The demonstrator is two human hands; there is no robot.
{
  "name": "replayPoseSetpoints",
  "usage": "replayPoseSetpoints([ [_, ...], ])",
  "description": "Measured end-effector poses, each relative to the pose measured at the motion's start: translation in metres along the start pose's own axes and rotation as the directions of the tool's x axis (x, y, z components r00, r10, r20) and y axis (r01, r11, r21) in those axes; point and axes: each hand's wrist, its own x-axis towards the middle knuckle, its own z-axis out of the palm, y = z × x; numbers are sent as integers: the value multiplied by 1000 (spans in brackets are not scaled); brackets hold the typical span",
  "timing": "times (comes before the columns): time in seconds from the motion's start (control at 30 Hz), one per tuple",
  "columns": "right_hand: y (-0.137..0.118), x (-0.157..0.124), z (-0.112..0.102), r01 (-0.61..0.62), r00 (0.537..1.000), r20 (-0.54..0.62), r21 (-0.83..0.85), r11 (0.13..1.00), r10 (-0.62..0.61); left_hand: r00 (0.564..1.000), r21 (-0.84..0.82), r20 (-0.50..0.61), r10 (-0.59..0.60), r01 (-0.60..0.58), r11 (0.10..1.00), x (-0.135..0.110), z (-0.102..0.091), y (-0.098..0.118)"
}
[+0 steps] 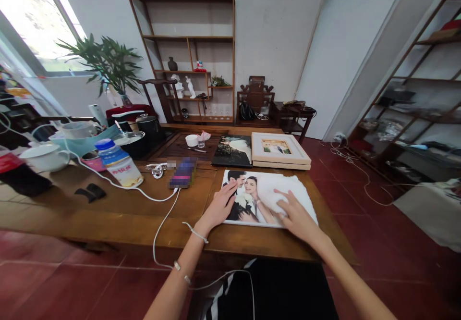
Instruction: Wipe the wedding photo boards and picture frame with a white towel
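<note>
A large wedding photo print (288, 188) lies flat on the wooden table (126, 219), close to its near edge. My left hand (220, 207) rests on the print's left edge with its fingers stretched out. My right hand (293, 212) lies flat on the lower middle of the print, fingers spread. Neither hand holds anything. Behind the print lie a dark photo panel (233, 151) and a light framed photo (279, 150) stacked on another frame.
A phone (183, 172) on a white cable (158, 233) lies left of the print. Further left stand a plastic bottle (118, 164), a white cup (45, 156), a black kettle (148, 127) and bowls. Shelves stand behind and at the right; cables trail on the red floor.
</note>
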Motion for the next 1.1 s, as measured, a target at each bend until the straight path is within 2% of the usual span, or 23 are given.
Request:
replayPoseSetpoints([
  [0.13,23,53,9,-74,996,-50,-1,997,74,1000,-1,0,4,-4,1000,-1,0,-2],
  [0.23,20,66,15,-124,989,-80,-27,992,121,1000,-5,0,-14,14,1000,-1,0,-1],
  [0.33,-2,48,20,-94,993,-81,-58,994,89,1000,-12,-5,-31,31,999,-1,0,1],
  [0.5,-59,-8,20,80,997,-14,-17,997,-80,1000,-34,-21,-15,14,999,0,1,1],
  [0.6,-73,-18,16,150,988,46,24,988,-151,1000,-38,-21,-10,9,999,1,2,-1],
  [0.7,-58,0,14,138,988,64,45,989,-141,1000,-25,-10,1,-1,1000,1,1,-1],
  [0.9,-7,74,19,32,999,28,-7,999,-31,1000,0,-1,-19,19,1000,0,-1,1],
  [1.0,-2,92,24,-5,1000,4,-40,999,6,1000,-8,-2,-22,22,1000,-1,-1,1],
  [1.1,-16,81,27,-6,1000,-16,-71,997,5,1000,-26,-8,-20,20,999,0,0,-1],
])
